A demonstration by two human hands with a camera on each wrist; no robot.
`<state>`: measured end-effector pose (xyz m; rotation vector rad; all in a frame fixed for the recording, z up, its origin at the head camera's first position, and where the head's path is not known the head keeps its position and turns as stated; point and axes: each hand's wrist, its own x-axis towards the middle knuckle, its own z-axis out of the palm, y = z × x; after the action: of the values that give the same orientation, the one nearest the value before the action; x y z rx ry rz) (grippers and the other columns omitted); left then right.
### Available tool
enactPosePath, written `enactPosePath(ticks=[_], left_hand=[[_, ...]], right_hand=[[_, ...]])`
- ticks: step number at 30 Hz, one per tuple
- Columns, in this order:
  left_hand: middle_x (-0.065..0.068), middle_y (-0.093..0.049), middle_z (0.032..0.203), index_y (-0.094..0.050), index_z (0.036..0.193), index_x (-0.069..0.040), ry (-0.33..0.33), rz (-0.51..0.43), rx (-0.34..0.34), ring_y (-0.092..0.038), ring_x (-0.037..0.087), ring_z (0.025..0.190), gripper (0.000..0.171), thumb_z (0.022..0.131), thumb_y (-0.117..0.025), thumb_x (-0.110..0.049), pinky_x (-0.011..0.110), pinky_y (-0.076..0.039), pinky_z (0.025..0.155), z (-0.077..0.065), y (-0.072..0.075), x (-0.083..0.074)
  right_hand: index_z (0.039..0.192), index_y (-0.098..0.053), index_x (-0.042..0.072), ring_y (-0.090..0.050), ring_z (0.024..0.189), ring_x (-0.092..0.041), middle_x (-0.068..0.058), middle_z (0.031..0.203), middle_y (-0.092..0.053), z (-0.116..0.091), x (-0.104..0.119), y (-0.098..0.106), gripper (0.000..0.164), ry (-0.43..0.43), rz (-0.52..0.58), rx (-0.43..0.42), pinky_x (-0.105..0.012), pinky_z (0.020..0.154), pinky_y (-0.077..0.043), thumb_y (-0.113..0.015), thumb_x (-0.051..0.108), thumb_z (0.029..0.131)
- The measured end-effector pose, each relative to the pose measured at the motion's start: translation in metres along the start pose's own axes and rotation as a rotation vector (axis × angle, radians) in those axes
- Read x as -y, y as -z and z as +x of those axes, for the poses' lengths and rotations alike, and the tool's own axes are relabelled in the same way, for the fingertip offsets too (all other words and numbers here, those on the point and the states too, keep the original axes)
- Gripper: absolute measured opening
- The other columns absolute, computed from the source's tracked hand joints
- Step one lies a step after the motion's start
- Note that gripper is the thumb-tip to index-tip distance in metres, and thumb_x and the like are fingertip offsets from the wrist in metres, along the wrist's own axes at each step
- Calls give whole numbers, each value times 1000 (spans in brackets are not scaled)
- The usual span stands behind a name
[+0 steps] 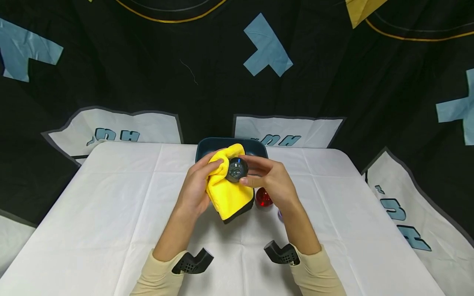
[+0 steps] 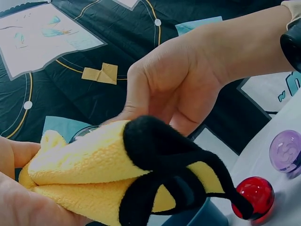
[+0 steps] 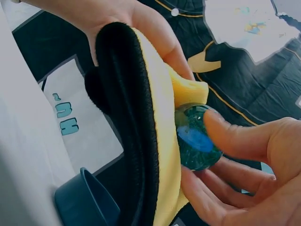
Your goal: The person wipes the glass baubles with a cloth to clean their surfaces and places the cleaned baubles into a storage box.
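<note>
Pinching the dark, shiny ball [image 1: 237, 169] at the centre of the head view, the right hand [image 1: 275, 176] is holding it against the yellow cloth [image 1: 228, 195], which the left hand [image 1: 196, 185] is gripping. Slick roundness is likely calling for a firm pinch and cloth cupping the curve; a red ball [image 1: 263, 197] is sitting lower right.

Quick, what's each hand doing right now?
Left hand: holding the yellow cloth.
Right hand: holding the dark glassy ball between thumb and fingers.
</note>
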<state>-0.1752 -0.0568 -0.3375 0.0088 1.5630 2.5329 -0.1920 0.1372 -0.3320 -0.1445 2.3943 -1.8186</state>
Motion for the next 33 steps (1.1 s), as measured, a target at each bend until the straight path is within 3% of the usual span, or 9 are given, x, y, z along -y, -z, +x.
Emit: enactPosePath(ticks=[3, 6, 14, 22, 25, 30, 33], left_hand=[[8, -44, 145, -51, 145, -14, 1, 0, -1, -52, 25, 129, 41, 104, -50, -18, 29, -53, 102, -1, 0, -1], [8, -44, 145, -51, 145, -15, 1, 4, 1, -52, 25, 128, 42, 104, -51, -18, 30, -53, 101, -1, 0, -1], [9, -45, 142, -52, 144, -13, -13, -20, 14, -51, 25, 125, 40, 104, -50, -17, 27, -54, 99, 1, 1, -1], [8, -44, 144, -53, 143, -13, -1, -9, 16, -49, 25, 128, 40, 104, -50, -17, 26, -53, 101, 0, 1, -2], [7, -43, 145, -52, 144, -13, 1, -2, 15, -49, 25, 129, 41, 104, -51, -18, 26, -52, 102, 0, 1, -1], [7, -43, 146, -54, 144, -15, 5, -10, 15, -50, 25, 130, 41, 104, -51, -18, 28, -52, 103, -1, 1, 0], [7, -43, 147, -54, 144, -16, 2, -9, 19, -50, 25, 130, 40, 104, -51, -18, 29, -52, 103, -1, 0, 0]], right_hand=[[131, -68, 16, -70, 100, -23, -6, 117, -73, 0, 1, -2, 53, -42, -18, -34, -37, 92, -57, -84, 24, 82], [129, -68, 11, -68, 96, -25, -9, 112, -73, 1, 2, -3, 52, -38, -45, -33, -38, 89, -57, -83, 30, 84], [134, -65, 26, -61, 125, -23, 0, 135, -64, -3, 4, -6, 50, 86, -23, -26, -42, 107, -51, -81, 27, 87], [138, -64, 21, -59, 131, -25, -1, 142, -62, -3, 4, 4, 60, 97, -15, 83, -40, 103, -53, -82, 9, 82], [137, -65, 19, -64, 124, -26, -4, 139, -64, -3, 3, 4, 60, 78, -29, 57, -38, 100, -55, -83, 10, 81], [130, -68, 12, -73, 97, -23, -9, 116, -75, -1, 1, 1, 50, 3, -51, 8, -40, 92, -58, -83, 26, 84], [126, -69, 8, -73, 94, -24, -11, 111, -76, 0, -1, 1, 48, 7, -63, 12, -42, 90, -58, -81, 31, 86]])
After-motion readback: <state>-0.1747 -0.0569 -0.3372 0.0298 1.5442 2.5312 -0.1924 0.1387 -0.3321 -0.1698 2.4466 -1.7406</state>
